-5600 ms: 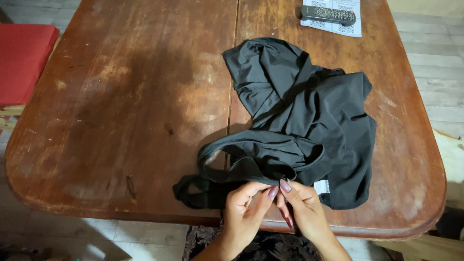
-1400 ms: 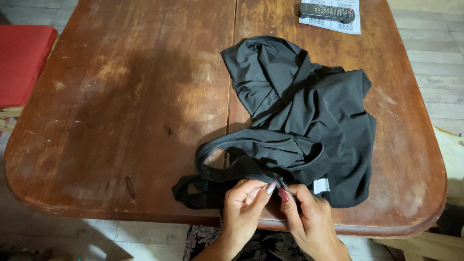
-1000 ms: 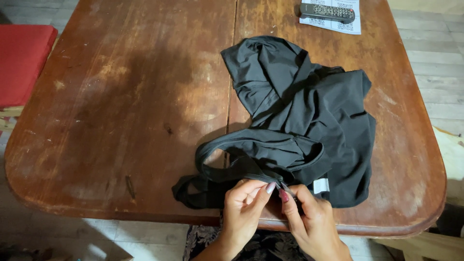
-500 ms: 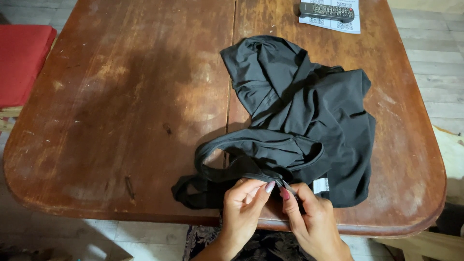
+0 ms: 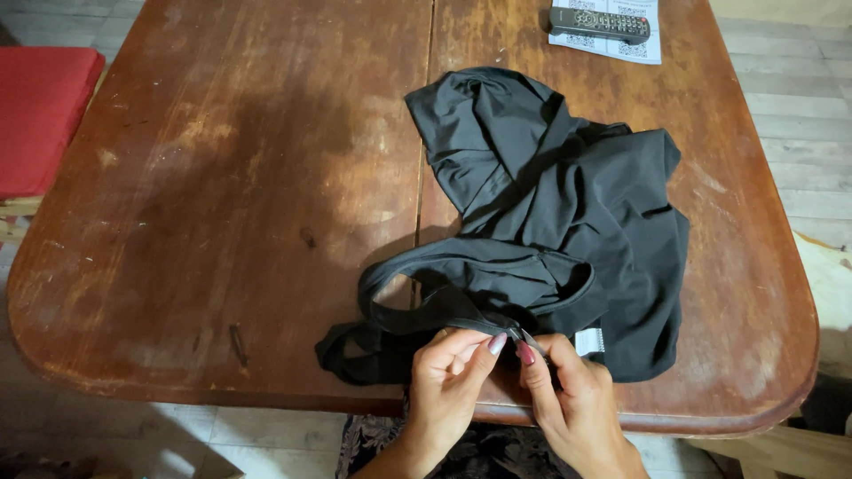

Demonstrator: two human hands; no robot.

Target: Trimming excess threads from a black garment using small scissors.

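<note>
A black stretchy garment with straps lies crumpled on the right half of a worn wooden table. Its looped straps trail toward the near edge. My left hand and my right hand meet at that near edge, both pinching a small part of the strap or clasp between fingertips. A white label shows on the fabric beside my right hand.
A dark remote control rests on a printed sheet of paper at the far right of the table. A red cushion sits on a seat to the left. Pale floor tiles surround the table.
My hands stayed at the near edge of the garment, with the fingertips shifting slightly along the strap. The garment has barely moved.
</note>
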